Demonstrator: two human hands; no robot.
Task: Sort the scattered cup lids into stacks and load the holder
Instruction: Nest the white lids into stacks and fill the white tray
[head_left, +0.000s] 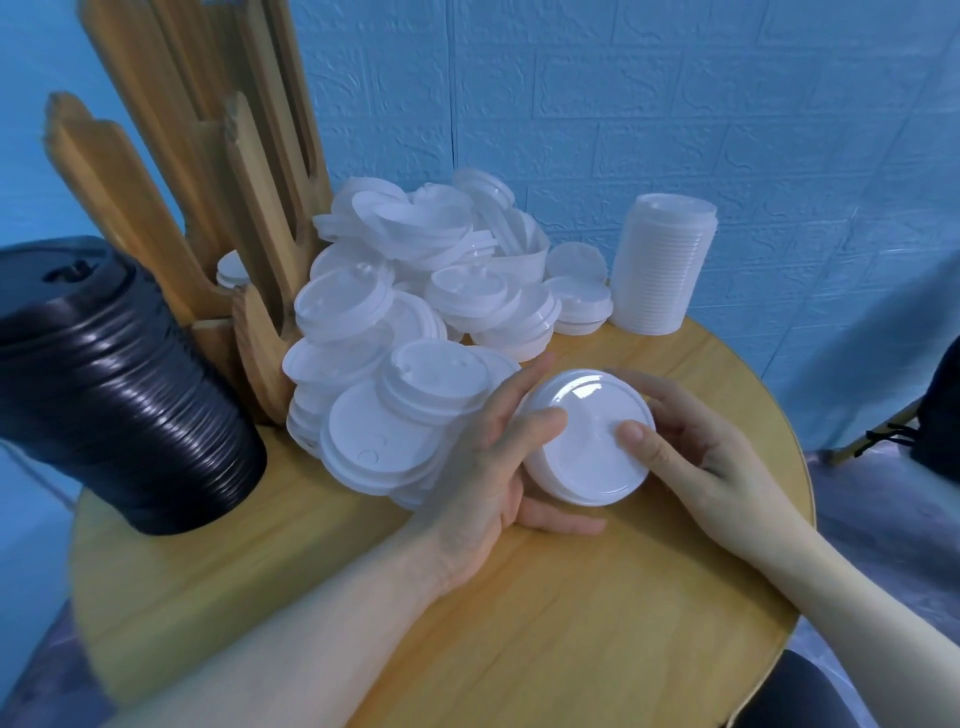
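Observation:
A short stack of white lids (589, 457) is held just above the round wooden table (545, 623), flat side up. My left hand (493, 467) grips its left side with the thumb on top and fingers underneath. My right hand (685, 441) grips its right side, thumb pressed on the top lid. A loose heap of white lids (415, 312) lies behind and left of my hands. The wooden lid holder (249, 218) stands at the back left with tall slats.
A tall stack of black lids (130, 395) leans at the table's left. A neat stack of white lids (665, 265) stands at the back right near the blue wall. A dark bag (940, 415) sits off the table at right.

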